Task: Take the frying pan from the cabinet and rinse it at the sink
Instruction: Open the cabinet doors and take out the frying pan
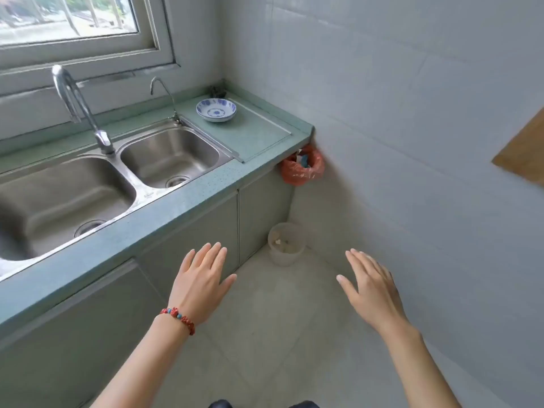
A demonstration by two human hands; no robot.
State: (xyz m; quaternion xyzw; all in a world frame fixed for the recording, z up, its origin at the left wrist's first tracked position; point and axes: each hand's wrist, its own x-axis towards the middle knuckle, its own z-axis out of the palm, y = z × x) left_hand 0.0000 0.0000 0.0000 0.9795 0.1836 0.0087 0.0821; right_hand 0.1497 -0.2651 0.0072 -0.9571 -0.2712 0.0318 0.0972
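Both hands, left hand and right hand, spread, empty | cabinet seemingly closed

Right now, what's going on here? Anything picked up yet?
Nothing yet. A person stands at a kitchen counter, both hands out, open and empty: left hand in front of the closed cabinet doors, right hand over the floor. No pan in view. The double sink is empty, faucet not running. A bowl sits on the counter.

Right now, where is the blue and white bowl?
In the head view, the blue and white bowl sits on the green counter right of the smaller sink basin, near the back corner by the tiled wall.
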